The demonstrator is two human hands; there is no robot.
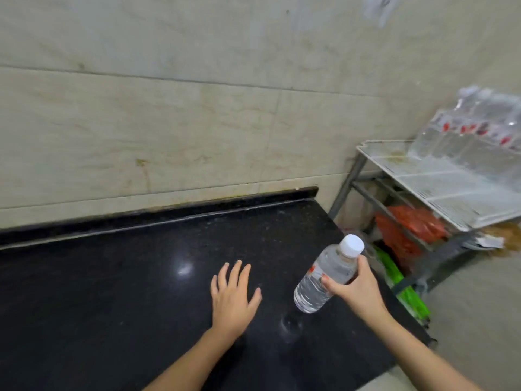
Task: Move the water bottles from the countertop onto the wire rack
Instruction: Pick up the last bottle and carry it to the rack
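My right hand (355, 287) grips a clear water bottle (324, 277) with a white cap around its middle. The bottle is tilted, cap up and to the right, just above the black countertop (127, 292) near its right end. My left hand (232, 292) lies flat with fingers spread on the countertop, to the left of the bottle. The white wire rack (439, 187) stands to the right of the counter. Several clear bottles with red labels (473, 134) stand on its far right part.
A beige tiled wall (197, 108) runs behind the counter. Under the rack's top shelf lie orange-red bags (408, 227) and green packets (403, 289). The rack's left and front part is bare wire. Beige floor shows at the lower right.
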